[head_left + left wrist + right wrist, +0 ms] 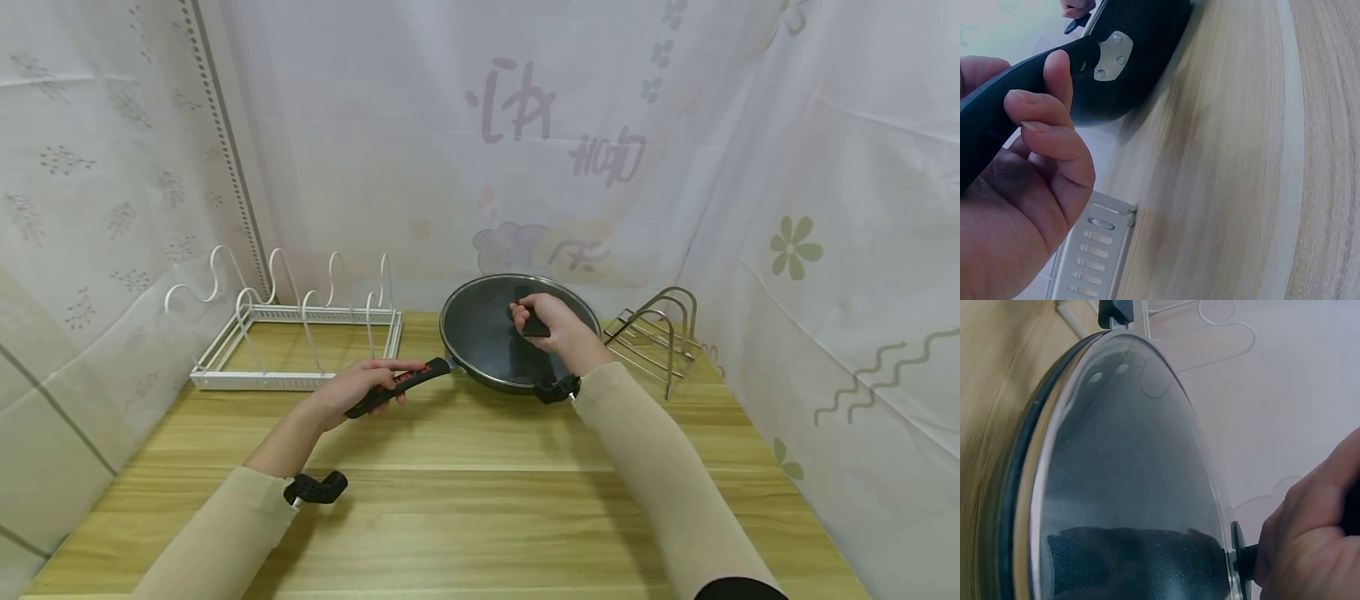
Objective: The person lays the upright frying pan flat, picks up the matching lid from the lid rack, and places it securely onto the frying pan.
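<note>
A dark frying pan [1141, 75] with a black handle [427, 372] sits on the wooden table toward the back. My left hand [356, 392] grips the handle, fingers curled round it from beneath in the left wrist view. Over the pan lies a glass lid [480, 321] with a metal rim. My right hand [558, 325] holds the lid's black knob [536, 324]. In the right wrist view a tan band shows between the lid's rim and the pan's dark edge; I cannot tell whether the lid is fully seated.
A white rack [255, 382] with tall curved wire dividers stands left of the pan. At the right is a smaller metal wire rack [667, 333], close to the pan's edge. Printed curtains [375, 167] hang behind and beside the wooden table [465, 517].
</note>
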`<control>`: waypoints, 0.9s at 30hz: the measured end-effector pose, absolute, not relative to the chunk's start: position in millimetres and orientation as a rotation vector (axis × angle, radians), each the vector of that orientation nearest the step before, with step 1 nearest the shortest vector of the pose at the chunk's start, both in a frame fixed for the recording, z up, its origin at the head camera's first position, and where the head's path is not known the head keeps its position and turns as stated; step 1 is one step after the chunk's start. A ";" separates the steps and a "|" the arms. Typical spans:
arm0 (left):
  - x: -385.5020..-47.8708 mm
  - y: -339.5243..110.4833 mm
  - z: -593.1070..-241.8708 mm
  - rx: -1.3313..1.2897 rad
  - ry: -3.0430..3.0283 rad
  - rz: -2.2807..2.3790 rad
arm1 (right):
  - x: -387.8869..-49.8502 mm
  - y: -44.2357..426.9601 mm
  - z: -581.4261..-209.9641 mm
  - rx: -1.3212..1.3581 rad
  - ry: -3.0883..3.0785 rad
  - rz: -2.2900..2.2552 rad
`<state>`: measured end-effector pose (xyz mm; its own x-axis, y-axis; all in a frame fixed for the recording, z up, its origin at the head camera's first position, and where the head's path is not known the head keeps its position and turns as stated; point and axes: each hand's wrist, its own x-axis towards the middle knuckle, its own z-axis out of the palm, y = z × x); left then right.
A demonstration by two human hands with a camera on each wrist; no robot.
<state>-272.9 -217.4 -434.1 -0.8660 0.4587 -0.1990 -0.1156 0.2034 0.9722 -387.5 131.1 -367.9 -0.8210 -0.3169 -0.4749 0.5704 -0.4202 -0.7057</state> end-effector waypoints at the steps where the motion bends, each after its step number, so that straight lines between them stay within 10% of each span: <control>1: -272.9 -217.4 -433.9 0.318 2.037 1.705 | -387.8 130.9 -368.2 0.368 1.264 -2.248; 27: -272.2 -220.8 -433.4 0.363 2.057 1.675 | -387.6 128.7 -370.8 0.382 1.374 -2.232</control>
<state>-272.2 -220.8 -433.4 -0.8593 0.4775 -0.1832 -0.0828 0.2235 0.9712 -387.6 128.7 -370.8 -0.8419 -0.2577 -0.4741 0.5393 -0.3751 -0.7540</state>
